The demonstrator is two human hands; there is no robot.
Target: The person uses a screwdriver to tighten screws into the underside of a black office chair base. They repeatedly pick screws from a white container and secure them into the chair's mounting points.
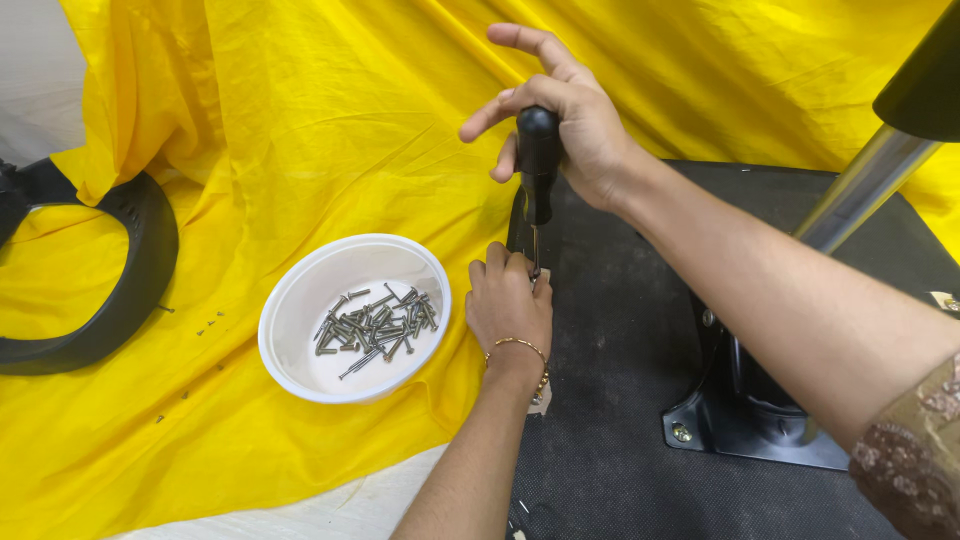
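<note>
My right hand (570, 115) grips the black handle of a screwdriver (538, 165), held upright with its thin shaft pointing down at the left edge of a black fabric-covered chair base (620, 400). My left hand (510, 300) rests at that edge, fingers pinched around the screwdriver tip; whether it holds a screw is hidden. A gold bracelet sits on the left wrist. A white round bowl (300, 300) just left of my left hand holds several grey screws (375, 325).
A yellow cloth (280, 120) covers the floor and the back. A black curved plastic armrest (130, 270) lies at the far left. A chrome column (860, 190) rises from a black metal bracket (750, 420) on the chair base at the right.
</note>
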